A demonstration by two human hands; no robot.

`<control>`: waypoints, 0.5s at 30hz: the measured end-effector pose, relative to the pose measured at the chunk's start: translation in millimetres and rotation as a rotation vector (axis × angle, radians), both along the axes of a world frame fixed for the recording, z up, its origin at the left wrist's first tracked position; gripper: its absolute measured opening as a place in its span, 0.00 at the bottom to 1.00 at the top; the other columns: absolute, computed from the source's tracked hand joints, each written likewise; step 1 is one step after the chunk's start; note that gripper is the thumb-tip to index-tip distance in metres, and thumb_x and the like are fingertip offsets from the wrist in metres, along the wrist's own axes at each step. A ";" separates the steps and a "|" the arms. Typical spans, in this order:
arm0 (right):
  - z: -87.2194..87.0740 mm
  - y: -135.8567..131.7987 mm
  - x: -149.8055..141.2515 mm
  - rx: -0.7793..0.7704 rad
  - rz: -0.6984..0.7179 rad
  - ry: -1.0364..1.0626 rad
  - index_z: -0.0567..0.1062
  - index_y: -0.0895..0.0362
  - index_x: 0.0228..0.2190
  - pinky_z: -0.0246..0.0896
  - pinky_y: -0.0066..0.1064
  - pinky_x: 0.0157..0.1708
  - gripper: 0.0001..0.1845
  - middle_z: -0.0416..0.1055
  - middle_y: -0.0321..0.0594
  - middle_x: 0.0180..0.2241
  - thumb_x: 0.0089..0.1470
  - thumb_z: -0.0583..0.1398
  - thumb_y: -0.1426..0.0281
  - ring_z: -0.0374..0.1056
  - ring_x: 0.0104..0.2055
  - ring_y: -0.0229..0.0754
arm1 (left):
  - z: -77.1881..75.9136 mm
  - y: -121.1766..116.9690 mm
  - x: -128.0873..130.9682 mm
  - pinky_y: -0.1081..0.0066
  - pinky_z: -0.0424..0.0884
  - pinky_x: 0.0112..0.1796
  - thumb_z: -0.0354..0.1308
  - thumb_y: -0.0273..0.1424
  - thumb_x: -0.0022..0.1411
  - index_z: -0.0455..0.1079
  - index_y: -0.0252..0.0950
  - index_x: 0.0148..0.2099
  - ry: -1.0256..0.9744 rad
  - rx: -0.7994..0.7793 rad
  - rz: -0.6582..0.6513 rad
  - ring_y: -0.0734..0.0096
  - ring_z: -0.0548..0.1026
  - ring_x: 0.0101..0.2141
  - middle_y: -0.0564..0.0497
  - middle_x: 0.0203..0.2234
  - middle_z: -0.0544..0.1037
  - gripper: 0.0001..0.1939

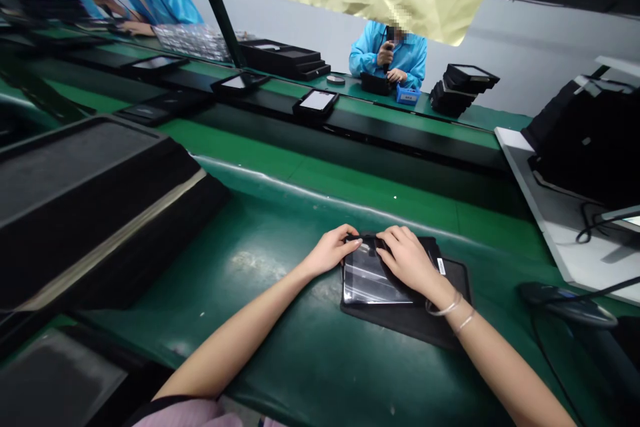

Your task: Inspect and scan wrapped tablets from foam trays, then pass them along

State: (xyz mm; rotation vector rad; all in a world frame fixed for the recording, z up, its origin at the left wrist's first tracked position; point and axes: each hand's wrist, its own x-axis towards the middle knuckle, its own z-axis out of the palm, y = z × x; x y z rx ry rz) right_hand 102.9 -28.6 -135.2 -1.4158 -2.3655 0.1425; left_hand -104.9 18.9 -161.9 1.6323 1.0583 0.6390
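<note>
We had both hands on a tablet [367, 277] that lay with its glossy, film-covered screen up on a black foam pad [415, 320], near the middle of the green tabletop [280, 267] just in front of us. Our left hand [331, 250] rested at the tablet's upper left corner, its fingers curled loosely with the fingertips [354, 240] touching the top edge; that grip was a light pinch rather than a closed hold. Our right hand [407, 259] lay flat across the upper right part of the screen, fingers spread slightly and pressing down near the top edge, holding nothing inside the palm. Two thin bracelets [453, 313] sat on the right wrist. A small white label [441, 266] showed just beside the right hand on the pad. To our left stood a stack of large black trays [90, 200], well apart from the tablet. Beyond the tabletop ran a conveyor [380, 133] carrying more tablets on black carriers [316, 103]. On the far side a person in a blue smock [389, 57] worked with something dark held in the hands, near a pile of black trays [463, 87]. A dark cable and a puck-shaped device [567, 303] lay to our right.
</note>
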 end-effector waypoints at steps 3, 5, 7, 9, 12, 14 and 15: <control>-6.1 14.2 -8.0 -0.053 -0.024 0.052 0.73 0.61 0.44 0.62 0.42 0.44 0.11 0.69 0.47 0.39 0.60 0.55 0.71 0.62 0.42 0.49 | 0.3 0.2 -0.4 0.75 0.59 0.23 0.53 0.42 0.58 0.64 0.34 0.41 0.005 -0.003 -0.002 0.76 0.63 0.21 0.57 0.23 0.67 0.17; -9.0 17.9 -9.9 -0.085 -0.042 0.086 0.73 0.60 0.43 0.62 0.41 0.45 0.11 0.69 0.46 0.38 0.61 0.56 0.70 0.61 0.42 0.48 | 0.7 0.9 -1.7 0.75 0.59 0.24 0.53 0.43 0.58 0.66 0.34 0.42 0.030 0.017 0.005 0.76 0.63 0.21 0.55 0.24 0.69 0.17; -10.3 19.0 -10.9 -0.112 -0.059 0.108 0.74 0.60 0.43 0.61 0.39 0.46 0.12 0.69 0.45 0.38 0.60 0.56 0.69 0.61 0.42 0.47 | 2.3 2.9 -3.5 0.73 0.59 0.25 0.54 0.43 0.58 0.68 0.34 0.44 0.062 0.035 -0.013 0.76 0.62 0.21 0.54 0.26 0.72 0.19; -9.8 19.1 -12.5 -0.130 -0.075 0.114 0.74 0.60 0.44 0.60 0.38 0.46 0.12 0.69 0.45 0.39 0.60 0.57 0.68 0.60 0.43 0.47 | 5.9 6.3 -4.9 0.72 0.63 0.27 0.54 0.43 0.58 0.70 0.34 0.46 0.083 0.044 -0.062 0.73 0.65 0.23 0.51 0.31 0.76 0.20; -6.8 19.7 -15.8 -0.143 -0.099 0.104 0.75 0.58 0.44 0.59 0.37 0.47 0.14 0.69 0.44 0.39 0.60 0.57 0.66 0.60 0.43 0.46 | 14.7 13.0 -5.4 0.68 0.69 0.39 0.53 0.43 0.58 0.70 0.35 0.47 0.096 0.059 -0.141 0.63 0.74 0.36 0.46 0.41 0.78 0.20; -4.5 21.2 -17.5 -0.147 -0.111 0.091 0.75 0.57 0.45 0.58 0.36 0.47 0.15 0.69 0.43 0.39 0.61 0.56 0.65 0.60 0.43 0.44 | 20.3 17.7 -5.2 0.66 0.69 0.44 0.51 0.43 0.59 0.70 0.34 0.46 0.113 0.079 -0.176 0.58 0.75 0.43 0.43 0.43 0.78 0.20; -3.5 22.2 -17.9 -0.149 -0.117 0.085 0.75 0.56 0.46 0.58 0.36 0.47 0.15 0.69 0.42 0.39 0.61 0.56 0.64 0.60 0.43 0.44 | 21.9 20.1 -5.1 0.64 0.69 0.46 0.50 0.44 0.60 0.71 0.34 0.46 0.126 0.089 -0.189 0.56 0.75 0.44 0.42 0.43 0.78 0.21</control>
